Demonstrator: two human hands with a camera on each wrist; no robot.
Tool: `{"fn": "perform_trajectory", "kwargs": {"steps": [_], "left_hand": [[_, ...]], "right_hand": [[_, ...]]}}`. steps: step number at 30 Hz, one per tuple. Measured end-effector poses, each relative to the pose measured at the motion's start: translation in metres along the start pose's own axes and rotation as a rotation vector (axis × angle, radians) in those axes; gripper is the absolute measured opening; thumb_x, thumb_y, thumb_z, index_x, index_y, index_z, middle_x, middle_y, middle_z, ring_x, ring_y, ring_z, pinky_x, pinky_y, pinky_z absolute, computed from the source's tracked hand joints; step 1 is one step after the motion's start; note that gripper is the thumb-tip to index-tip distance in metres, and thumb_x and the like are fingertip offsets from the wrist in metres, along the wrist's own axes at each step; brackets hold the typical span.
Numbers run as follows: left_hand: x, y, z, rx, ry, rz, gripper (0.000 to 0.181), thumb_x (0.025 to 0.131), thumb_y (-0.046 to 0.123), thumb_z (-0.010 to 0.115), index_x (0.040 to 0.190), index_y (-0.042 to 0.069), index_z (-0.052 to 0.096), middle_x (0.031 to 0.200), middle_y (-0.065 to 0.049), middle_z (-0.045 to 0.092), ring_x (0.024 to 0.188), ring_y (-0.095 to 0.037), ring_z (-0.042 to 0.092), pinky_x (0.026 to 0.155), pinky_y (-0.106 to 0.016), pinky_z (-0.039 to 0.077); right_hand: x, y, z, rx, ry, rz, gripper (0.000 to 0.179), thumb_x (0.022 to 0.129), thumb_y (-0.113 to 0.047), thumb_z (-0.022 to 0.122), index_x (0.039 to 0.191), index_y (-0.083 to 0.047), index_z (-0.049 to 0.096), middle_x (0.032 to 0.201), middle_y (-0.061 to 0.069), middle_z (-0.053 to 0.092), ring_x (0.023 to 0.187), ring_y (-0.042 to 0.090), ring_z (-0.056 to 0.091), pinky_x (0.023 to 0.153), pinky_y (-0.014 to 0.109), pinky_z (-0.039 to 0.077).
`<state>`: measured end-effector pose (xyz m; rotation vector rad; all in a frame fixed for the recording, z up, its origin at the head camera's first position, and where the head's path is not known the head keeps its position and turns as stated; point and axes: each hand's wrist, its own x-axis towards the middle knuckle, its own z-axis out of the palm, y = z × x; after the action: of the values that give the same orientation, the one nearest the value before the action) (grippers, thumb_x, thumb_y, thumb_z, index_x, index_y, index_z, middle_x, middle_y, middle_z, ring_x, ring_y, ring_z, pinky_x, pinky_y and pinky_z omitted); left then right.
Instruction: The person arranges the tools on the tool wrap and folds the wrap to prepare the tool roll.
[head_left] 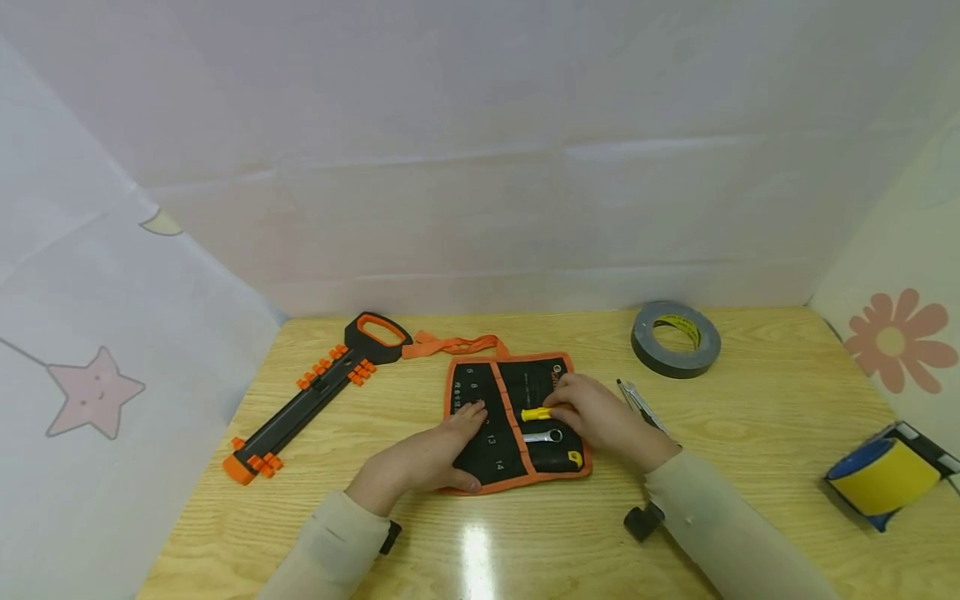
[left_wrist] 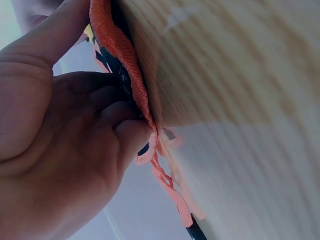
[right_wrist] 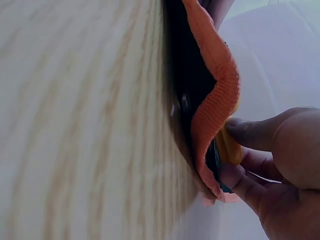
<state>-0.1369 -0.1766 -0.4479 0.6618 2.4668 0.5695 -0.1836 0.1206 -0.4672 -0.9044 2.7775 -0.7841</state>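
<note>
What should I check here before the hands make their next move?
1. Pouch steadied: ok; the left hand rests on the black pouch.
2. Yellow item gripped: ok; the right hand pinches the yellow item between thumb and finger.
3. Wrench in the pouch: ok; the wrench shows its ring end past the orange band.
4. Table right of pouch free of loose things: not ok; slim items lie beside the right forearm.
5. Tape clear of both hands: ok; the grey tape roll lies apart.
6. Anything under the pouch: cannot tell.
</note>
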Motion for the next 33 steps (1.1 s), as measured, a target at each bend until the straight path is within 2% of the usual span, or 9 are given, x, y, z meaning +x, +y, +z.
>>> {"fn": "perform_trajectory", "kwargs": {"steps": [8, 17, 22, 24, 28, 33], "left_hand": [[0.000, 0.001, 0.000, -0.002, -0.002, -0.004, 0.104, 0.093, 0.032, 0.086, 0.171, 0.002, 0.025, 0.183, -0.012, 0.013, 0.171, -0.032, 0.011, 0.135, -0.051, 0.028], [0.000, 0.003, -0.002, 0.005, -0.009, -0.012, 0.103, 0.094, 0.031, 0.086, 0.172, 0.002, 0.024, 0.183, -0.012, 0.013, 0.171, -0.032, 0.011, 0.135, -0.051, 0.028], [0.000, 0.003, -0.002, -0.004, -0.012, -0.012, 0.103, 0.094, 0.031, 0.085, 0.171, 0.002, 0.024, 0.183, -0.013, 0.013, 0.170, -0.032, 0.011, 0.135, -0.051, 0.027], [0.000, 0.003, -0.002, -0.007, -0.014, -0.011, 0.103, 0.094, 0.031, 0.085, 0.172, 0.002, 0.024, 0.183, -0.013, 0.013, 0.170, -0.033, 0.011, 0.135, -0.051, 0.027], [0.001, 0.002, -0.001, -0.013, -0.016, -0.006, 0.103, 0.094, 0.031, 0.085, 0.172, 0.002, 0.024, 0.183, -0.013, 0.012, 0.170, -0.033, 0.011, 0.134, -0.052, 0.028], [0.001, 0.002, -0.001, -0.017, -0.015, -0.005, 0.103, 0.094, 0.032, 0.085, 0.172, 0.002, 0.024, 0.183, -0.013, 0.012, 0.170, -0.033, 0.010, 0.134, -0.052, 0.027]], "right_hand": [[0.005, -0.005, 0.002, -0.004, -0.007, -0.021, 0.017, 0.105, -0.011, 0.071, 0.116, -0.009, 0.083, 0.105, -0.001, 0.070, 0.096, 0.015, 0.065, 0.087, 0.037, 0.059], [0.008, -0.011, 0.005, 0.014, -0.003, -0.033, 0.017, 0.105, -0.009, 0.070, 0.116, -0.007, 0.083, 0.104, 0.001, 0.070, 0.103, 0.024, 0.069, 0.093, 0.042, 0.060], [0.009, -0.013, 0.007, 0.026, 0.002, -0.036, 0.017, 0.105, -0.008, 0.070, 0.116, -0.007, 0.083, 0.104, 0.002, 0.070, 0.097, 0.020, 0.067, 0.086, 0.037, 0.060], [0.009, -0.012, 0.007, 0.033, 0.001, -0.028, 0.017, 0.105, -0.009, 0.070, 0.116, -0.007, 0.083, 0.104, 0.002, 0.070, 0.097, 0.021, 0.068, 0.086, 0.038, 0.060], [0.008, -0.010, 0.007, 0.039, 0.000, -0.010, 0.018, 0.105, -0.009, 0.070, 0.117, -0.007, 0.083, 0.105, 0.003, 0.072, 0.105, 0.026, 0.070, 0.095, 0.044, 0.061], [0.007, -0.008, 0.007, 0.035, -0.005, 0.003, 0.018, 0.106, -0.011, 0.070, 0.116, -0.008, 0.083, 0.106, 0.003, 0.072, 0.107, 0.027, 0.070, 0.096, 0.046, 0.060]]}}
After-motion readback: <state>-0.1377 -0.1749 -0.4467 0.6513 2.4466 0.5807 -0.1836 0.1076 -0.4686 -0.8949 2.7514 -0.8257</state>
